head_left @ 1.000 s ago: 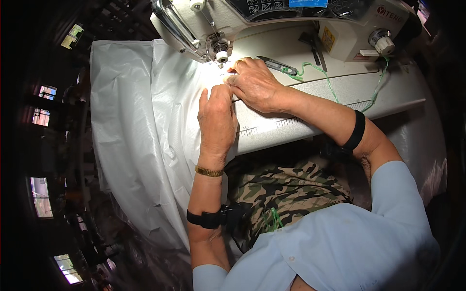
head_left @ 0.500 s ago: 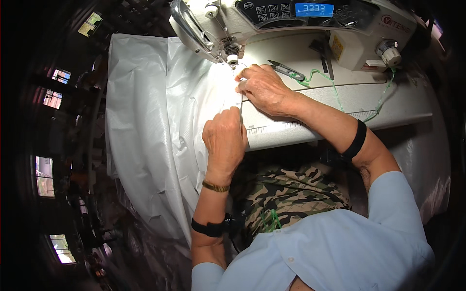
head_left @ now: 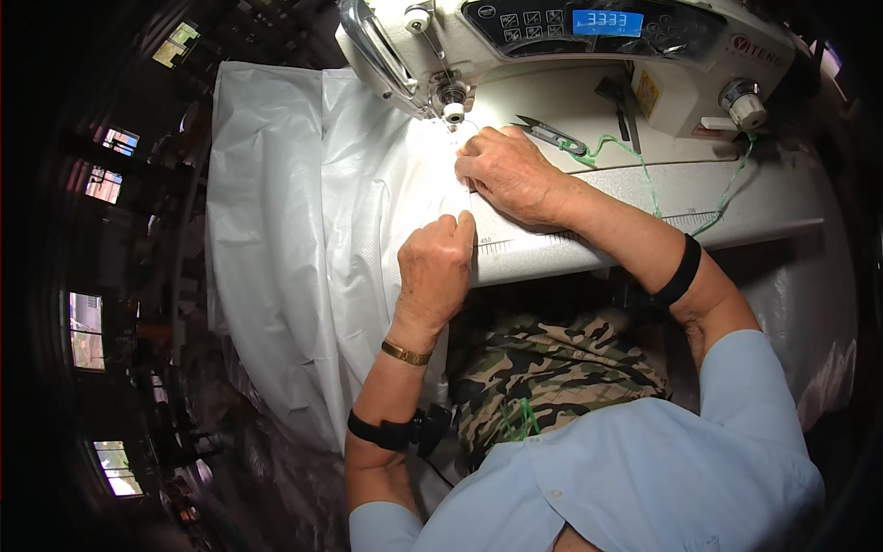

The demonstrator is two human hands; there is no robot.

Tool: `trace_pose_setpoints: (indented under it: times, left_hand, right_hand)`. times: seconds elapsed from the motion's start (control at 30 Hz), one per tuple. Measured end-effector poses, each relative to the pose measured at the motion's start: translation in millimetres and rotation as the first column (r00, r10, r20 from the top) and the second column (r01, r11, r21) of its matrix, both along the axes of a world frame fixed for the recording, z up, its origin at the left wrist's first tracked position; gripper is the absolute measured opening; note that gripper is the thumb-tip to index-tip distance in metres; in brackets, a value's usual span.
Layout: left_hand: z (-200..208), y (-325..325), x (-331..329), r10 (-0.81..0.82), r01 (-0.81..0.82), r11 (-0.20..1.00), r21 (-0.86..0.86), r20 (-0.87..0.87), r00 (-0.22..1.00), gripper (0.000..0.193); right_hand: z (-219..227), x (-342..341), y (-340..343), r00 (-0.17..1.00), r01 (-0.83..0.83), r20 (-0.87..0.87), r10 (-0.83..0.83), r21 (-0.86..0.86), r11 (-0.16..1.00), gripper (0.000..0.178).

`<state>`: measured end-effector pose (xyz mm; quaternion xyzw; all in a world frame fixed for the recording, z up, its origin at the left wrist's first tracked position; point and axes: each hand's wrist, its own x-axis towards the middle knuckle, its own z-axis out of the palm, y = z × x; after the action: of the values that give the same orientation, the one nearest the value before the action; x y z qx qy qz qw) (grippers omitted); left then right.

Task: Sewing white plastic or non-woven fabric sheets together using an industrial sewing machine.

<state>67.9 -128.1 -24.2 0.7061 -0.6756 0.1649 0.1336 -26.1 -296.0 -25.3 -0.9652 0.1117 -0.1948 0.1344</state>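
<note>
A large sheet of white, plastic-like fabric [head_left: 276, 202] drapes over the left of the sewing table and hangs down past its front edge. My left hand [head_left: 436, 269] is closed on the fabric's right edge, just in front of the table. Farther up that edge, my right hand [head_left: 511, 175] pinches the fabric close to the needle area of the sewing machine [head_left: 452, 112]. The machine's lamp lights this spot so brightly that the fabric under the presser foot is washed out. My right fingertips are partly hidden.
Thread snips [head_left: 552, 136] lie on the machine bed right of my right hand, with green thread [head_left: 651, 180] trailing from them. Behind them is a dark tool [head_left: 618, 106]. The table's front strip carries a ruler scale [head_left: 497, 247]. A control panel [head_left: 589, 28] spans the machine arm.
Both hands still grip the fabric edge. My left hand sits slightly lower and farther right in the picture, its forearm more slanted. The whole view has shifted a little.
</note>
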Motion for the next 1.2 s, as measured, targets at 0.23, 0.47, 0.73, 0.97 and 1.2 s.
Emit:
trace_pose_setpoints:
  times: [0.23, 0.47, 0.73, 0.97, 1.2]
  left_hand:
    - [-2, -24, 14, -0.034, 0.031, 0.999, -0.036, -0.080, 0.996, 0.003]
    - [-5, -50, 23, -0.027, 0.021, 0.996, -0.081, -0.080, 0.996, 0.010]
    - [-9, -66, 34, 0.062, -0.077, 0.989, -0.125, -0.121, 0.991, 0.012]
    - [-11, -65, 35, 0.080, -0.096, 0.990, -0.101, -0.152, 0.985, 0.008]
    - [-7, -64, 32, 0.098, -0.110, 0.991, -0.073, -0.151, 0.984, 0.006]
  right_hand:
    - [-6, 4, -3, 0.996, 0.007, 0.094, -0.003, -0.041, 0.999, 0.016]
    - [-5, 6, 0, 0.995, 0.022, 0.099, -0.016, -0.069, 0.997, 0.017]
    - [-11, 13, -10, 0.966, 0.054, 0.244, -0.089, 0.145, 0.988, 0.019]
    - [-16, 29, -19, 0.825, -0.047, 0.443, -0.350, 0.672, 0.739, 0.023]
    - [-20, 34, -39, 0.820, -0.104, 0.409, -0.401, 0.794, 0.598, 0.029]
